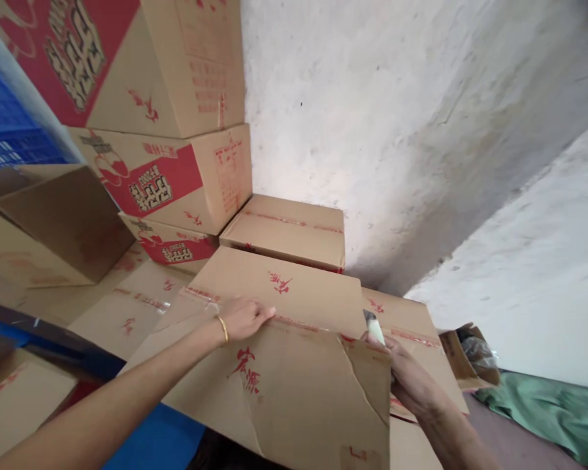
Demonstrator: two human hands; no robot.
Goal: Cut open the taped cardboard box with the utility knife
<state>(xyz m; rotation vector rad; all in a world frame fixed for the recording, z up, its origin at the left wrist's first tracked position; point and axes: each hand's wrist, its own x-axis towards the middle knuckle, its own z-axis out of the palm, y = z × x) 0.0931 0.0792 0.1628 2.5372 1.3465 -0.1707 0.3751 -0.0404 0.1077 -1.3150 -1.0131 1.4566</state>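
Note:
A large cardboard box [318, 385] with red lettering lies in front of me, red-printed tape running along its top seam. My left hand [245, 318], wearing a thin gold bracelet [223, 329], is closed at the seam, its fingers curled over the edge of the box flap [298, 339]. At the box's right end, my right hand [402, 365] is closed around a box cutter [374, 328] with a pale handle and a dark tip pointing up. Part of the right hand's fingers is hidden behind the box corner. The flap's right part is creased.
Printed cartons [161, 179] are stacked at the left against the wall. A taped box [294, 225] sits behind, another box [411, 326] at right. An open carton [78, 228], blue crates [19, 124], a small box with plastic [470, 359] and green cloth [543, 405] lie around.

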